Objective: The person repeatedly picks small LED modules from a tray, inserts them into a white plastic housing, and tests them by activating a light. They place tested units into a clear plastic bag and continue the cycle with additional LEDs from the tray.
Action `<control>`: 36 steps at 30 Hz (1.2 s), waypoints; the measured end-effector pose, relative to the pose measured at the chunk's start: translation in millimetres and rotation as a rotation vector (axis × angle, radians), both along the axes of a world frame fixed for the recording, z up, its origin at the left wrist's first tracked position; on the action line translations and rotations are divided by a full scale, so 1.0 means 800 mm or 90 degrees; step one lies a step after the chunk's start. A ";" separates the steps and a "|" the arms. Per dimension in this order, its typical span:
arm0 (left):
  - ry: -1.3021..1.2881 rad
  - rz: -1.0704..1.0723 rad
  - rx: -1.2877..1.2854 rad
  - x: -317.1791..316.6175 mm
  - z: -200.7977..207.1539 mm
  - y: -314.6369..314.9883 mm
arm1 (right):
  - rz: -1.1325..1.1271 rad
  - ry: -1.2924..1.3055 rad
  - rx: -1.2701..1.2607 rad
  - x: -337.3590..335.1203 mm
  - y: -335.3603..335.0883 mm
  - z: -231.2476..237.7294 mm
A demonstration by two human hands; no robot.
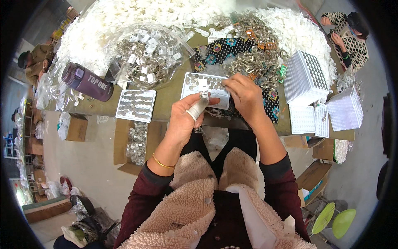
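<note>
My left hand [185, 114], one finger wrapped in white tape, is closed in a pinch on a small white and metal piece [204, 95]. It hovers over the front part of a white tray [189, 95] bearing rows of small round silver discs. My right hand [248, 96] has its thumb and fingers pressed together at the tray's right side, beside the discs; what they pinch, if anything, is hidden. Just left of that tray, a second white tray [136, 116] holds more silver discs. Behind both lies a clear plastic bag [176, 39] full of metal pieces with white tags.
White plastic pieces [103, 20] heap along the table's back. Loose metal pieces [248, 62] lie on a dotted cloth [222, 49]. A purple bottle [89, 82] lies left; stacked trays [299, 85] stand right. Cardboard boxes [120, 143] sit below. Two people [39, 62] work beyond the table's ends.
</note>
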State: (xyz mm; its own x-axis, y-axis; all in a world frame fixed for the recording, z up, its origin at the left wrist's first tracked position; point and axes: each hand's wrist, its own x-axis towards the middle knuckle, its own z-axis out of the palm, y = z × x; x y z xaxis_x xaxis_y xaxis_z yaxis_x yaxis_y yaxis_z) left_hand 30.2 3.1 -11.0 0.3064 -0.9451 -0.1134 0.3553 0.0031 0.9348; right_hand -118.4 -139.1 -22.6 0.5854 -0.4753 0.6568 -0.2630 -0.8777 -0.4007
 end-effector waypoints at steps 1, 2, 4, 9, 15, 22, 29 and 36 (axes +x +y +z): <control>0.013 0.009 -0.011 0.001 0.000 -0.002 | -0.014 0.023 -0.024 0.001 -0.006 -0.002; 0.017 0.008 0.002 0.000 0.000 -0.004 | -0.028 0.046 -0.047 0.002 -0.011 -0.004; 0.027 0.002 -0.004 -0.002 -0.003 -0.007 | -0.045 0.074 -0.064 0.005 -0.015 -0.008; 0.023 0.005 0.009 0.001 -0.013 -0.011 | -0.046 0.092 -0.057 0.007 -0.018 -0.011; 0.007 0.022 0.027 -0.001 -0.019 -0.012 | -0.024 0.097 -0.036 0.008 -0.019 -0.009; 0.015 0.037 0.021 -0.002 -0.022 -0.014 | 0.066 0.102 -0.031 0.013 -0.019 -0.009; 0.054 0.043 0.014 -0.002 -0.022 -0.014 | 0.098 0.155 -0.003 0.005 -0.014 0.000; 0.047 0.026 0.022 0.000 -0.017 -0.014 | 0.091 0.176 0.010 0.003 -0.009 0.007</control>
State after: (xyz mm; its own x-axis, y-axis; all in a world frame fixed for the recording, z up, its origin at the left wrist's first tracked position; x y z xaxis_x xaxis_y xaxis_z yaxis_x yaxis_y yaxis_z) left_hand 30.3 -7.9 -24.9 0.3341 -0.9273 -0.1689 0.4240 -0.0122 0.9056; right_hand -116.0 -146.1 -17.0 0.8025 -0.3839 0.4568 -0.2381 -0.9080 -0.3449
